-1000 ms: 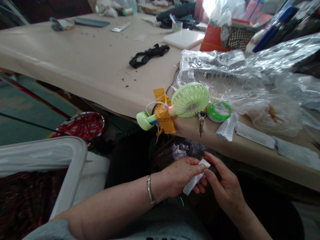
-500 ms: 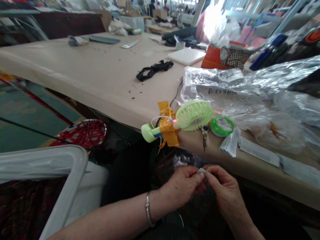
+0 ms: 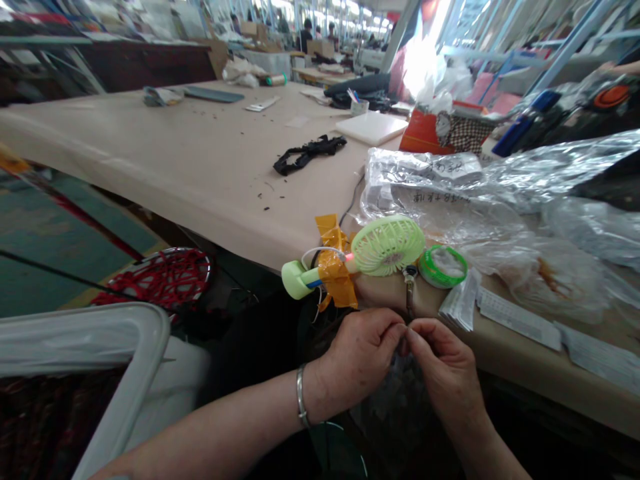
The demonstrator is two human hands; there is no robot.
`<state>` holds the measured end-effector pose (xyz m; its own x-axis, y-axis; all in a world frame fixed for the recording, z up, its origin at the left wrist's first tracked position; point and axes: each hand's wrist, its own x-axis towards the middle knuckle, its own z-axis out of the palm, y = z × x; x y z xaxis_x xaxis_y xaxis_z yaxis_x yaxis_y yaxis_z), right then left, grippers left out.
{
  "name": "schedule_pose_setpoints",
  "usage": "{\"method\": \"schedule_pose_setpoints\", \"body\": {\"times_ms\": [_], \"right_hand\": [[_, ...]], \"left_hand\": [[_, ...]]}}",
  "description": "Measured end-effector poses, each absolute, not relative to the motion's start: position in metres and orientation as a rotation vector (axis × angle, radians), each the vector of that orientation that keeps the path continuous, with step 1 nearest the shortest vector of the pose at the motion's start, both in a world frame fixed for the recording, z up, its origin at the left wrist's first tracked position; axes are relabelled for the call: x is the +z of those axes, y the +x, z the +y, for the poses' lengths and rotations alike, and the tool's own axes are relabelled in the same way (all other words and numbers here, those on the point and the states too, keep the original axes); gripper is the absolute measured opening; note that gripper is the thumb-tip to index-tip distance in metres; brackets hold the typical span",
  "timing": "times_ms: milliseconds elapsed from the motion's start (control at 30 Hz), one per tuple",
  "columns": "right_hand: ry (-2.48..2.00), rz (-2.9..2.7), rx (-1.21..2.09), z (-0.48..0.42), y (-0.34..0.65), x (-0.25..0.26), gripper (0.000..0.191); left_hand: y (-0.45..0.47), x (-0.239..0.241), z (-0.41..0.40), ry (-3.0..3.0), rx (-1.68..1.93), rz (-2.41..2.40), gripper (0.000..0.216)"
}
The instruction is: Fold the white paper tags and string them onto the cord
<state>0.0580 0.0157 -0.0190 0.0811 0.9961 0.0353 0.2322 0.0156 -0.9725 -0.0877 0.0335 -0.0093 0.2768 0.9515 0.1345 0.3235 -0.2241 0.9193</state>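
My left hand (image 3: pixel 363 360) and my right hand (image 3: pixel 445 363) meet fingertip to fingertip just in front of the table edge. Both are closed in a pinch; whatever lies between the fingers is hidden now. Right behind the fingertips, a slim metal rod (image 3: pixel 409 293), like a soldering iron's tip, sticks out over the edge; its lower end reaches the fingers, but whether they touch cannot be made out. A light-green handheld fan (image 3: pixel 387 247) lies taped down beside it with orange tape (image 3: pixel 336 267). To the rod's right sits a round green-rimmed tub (image 3: pixel 443 266) with whitish contents.
Folded white labels (image 3: pixel 460 303) and printed strips (image 3: pixel 520 319) lie along the right edge, before clear plastic bags (image 3: pixel 430 180). A black strap-like piece (image 3: pixel 307 155) rests on the table (image 3: pixel 210 160). At lower left stand a white bin (image 3: pixel 150 353) and a basket of red cords (image 3: pixel 167 277).
Both hands have moved up, bringing their fingertips to the metal rod's lower end. A small white piece seen between the fingers before is now hidden. The view has tilted slightly upward.
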Motion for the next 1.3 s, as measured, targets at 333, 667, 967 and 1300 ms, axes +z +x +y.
{"method": "schedule_pose_setpoints", "body": {"times_ms": [333, 667, 967, 1300], "right_hand": [[-1.367, -1.439, 0.825, 0.016, 0.065, -0.024, 0.015], [-1.361, -1.473, 0.785, 0.021, 0.067, -0.026, 0.012], [-1.346, -1.48, 0.766, 0.025, 0.066, -0.022, 0.011], [-1.376, -1.523, 0.779, 0.011, 0.07, -0.023, 0.011]], "left_hand": [[-0.088, -0.008, 0.038, 1.904, 0.966, 1.164, 0.022], [-0.089, -0.006, 0.043, 1.977, 0.988, 1.174, 0.021], [-0.087, -0.006, 0.046, 1.99, 0.993, 1.184, 0.022], [-0.088, -0.003, 0.034, 1.849, 0.998, 1.124, 0.023]]}}
